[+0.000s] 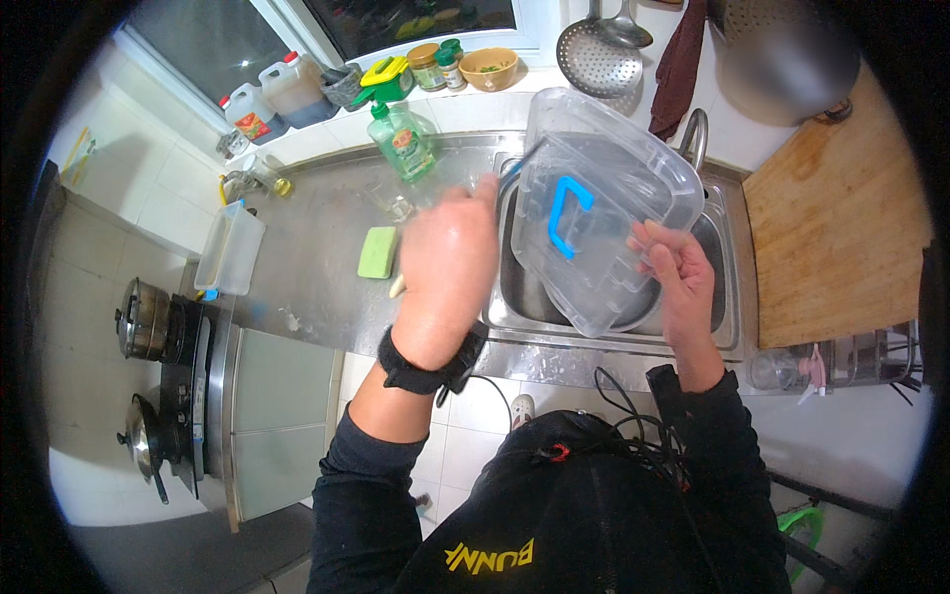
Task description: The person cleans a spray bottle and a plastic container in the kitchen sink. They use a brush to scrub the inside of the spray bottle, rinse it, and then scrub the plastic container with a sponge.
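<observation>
A clear plastic box lid (633, 193) with a blue carrying handle (562, 216) is held tilted above the steel sink (500, 307). My right hand (678, 272) grips its right edge, thumb and fingers closed on the rim. Beside the lid's left edge is my left hand (450, 247), slightly blurred and seen from the back. Its fingers look curled, but most are hidden. A dark, narrow strip shows just beyond its fingertips; what it is cannot be made out. Left of this hand, a light green sponge (377, 252) lies on the steel counter (307, 243).
A green soap bottle (404, 148) stands behind the sponge. To the left sits a clear plastic tub (233, 252), near the stove with a pot (148, 319). A wooden board (841, 218) leans right of the sink. The faucet (699, 134) rises behind the lid.
</observation>
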